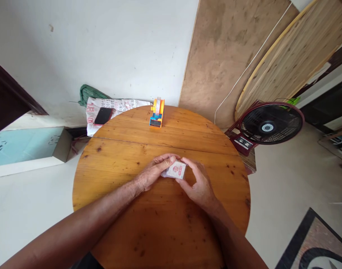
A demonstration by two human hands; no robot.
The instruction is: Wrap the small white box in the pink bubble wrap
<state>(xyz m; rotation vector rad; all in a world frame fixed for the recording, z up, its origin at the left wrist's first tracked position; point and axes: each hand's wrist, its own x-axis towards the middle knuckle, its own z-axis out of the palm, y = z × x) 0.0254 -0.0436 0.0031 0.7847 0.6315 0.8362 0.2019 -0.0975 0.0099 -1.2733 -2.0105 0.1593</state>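
Over the middle of the round wooden table (117, 164), a small white box (177, 170) with a red printed figure is held between both hands. Clear plastic wrap seems to hang loose at its left end. My left hand (156, 169) grips the left side, thumb on top and fingers behind. At the right end, my right hand (198, 183) pinches the box with the thumb at the near corner and a fingertip at the far corner. What lies under the box is hidden.
An orange and blue tape dispenser (157, 113) stands near the table's far edge. A phone (103, 116) rests on a printed white sack (91, 106) at the back left. Right of the table is a dark red fan (267, 127); a white cord (253, 58) runs down the board behind.
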